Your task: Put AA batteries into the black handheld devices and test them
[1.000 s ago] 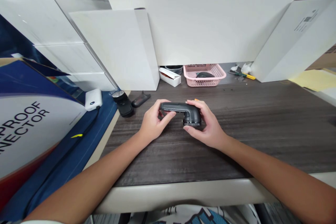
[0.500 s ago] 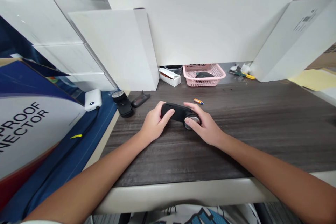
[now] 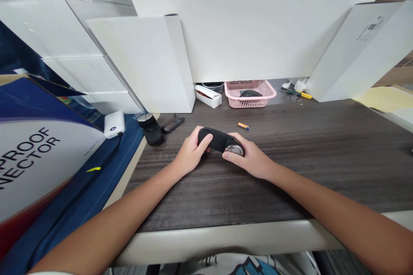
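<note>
Both hands hold a black fabric shaver (image 3: 215, 139) just above the table, its round perforated metal head facing up on the right. My left hand (image 3: 191, 150) is closed around the handle end, thumb on top. Gripping the head end, my right hand (image 3: 251, 157) has its thumb along the lower rim of the metal disc and its fingers behind, partly hidden. Beyond them on the table lies a small orange battery (image 3: 243, 126). A second black device with a round metal head (image 3: 151, 129) stands to the left, beside a dark curved plastic piece (image 3: 173, 124).
At the back sit a pink basket (image 3: 250, 102) with a dark object inside, a small white box (image 3: 208, 96) and a yellow-handled tool (image 3: 303, 94). White panels (image 3: 151, 64) rise behind. On the left are a white power bank (image 3: 114, 124) with a cable and a large printed box (image 3: 38, 146).
My right thumb has slid left and down off the metal disc to its lower rim, baring more of it. My left hand keeps its grip. The view has shifted slightly.
</note>
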Demonstrator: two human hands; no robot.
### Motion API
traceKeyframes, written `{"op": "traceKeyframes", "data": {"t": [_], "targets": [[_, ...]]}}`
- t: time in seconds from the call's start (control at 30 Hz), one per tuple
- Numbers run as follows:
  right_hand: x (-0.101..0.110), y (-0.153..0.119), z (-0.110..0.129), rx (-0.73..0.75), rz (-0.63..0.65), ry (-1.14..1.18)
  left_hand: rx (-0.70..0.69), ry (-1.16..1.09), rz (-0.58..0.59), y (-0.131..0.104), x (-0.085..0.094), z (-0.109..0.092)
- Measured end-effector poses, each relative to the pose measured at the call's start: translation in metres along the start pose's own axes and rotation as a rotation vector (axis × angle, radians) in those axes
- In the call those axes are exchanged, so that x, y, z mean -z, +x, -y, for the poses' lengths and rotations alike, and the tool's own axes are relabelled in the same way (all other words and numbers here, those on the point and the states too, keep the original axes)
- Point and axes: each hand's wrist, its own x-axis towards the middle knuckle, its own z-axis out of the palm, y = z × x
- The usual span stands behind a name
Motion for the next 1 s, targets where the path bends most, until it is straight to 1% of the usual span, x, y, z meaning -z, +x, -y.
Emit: {"op": "traceKeyframes", "data": {"t": [0.27,0.57,1.0], "targets": [[0.0022,0.0010,-0.0016,0.033,0.033,-0.017,0.001,0.027,0.005,0.0004,0.0011,0.0012],[0.0040,0.0008,0.0002,0.013,0.054,-0.045,0.003,0.042,0.004,0.0015,0.0012,0.0019],[0.0035,0.0017,-0.0019,0.027,0.041,-0.068,0.002,0.059,0.003,0.0022,0.0018,0.0056]]}}
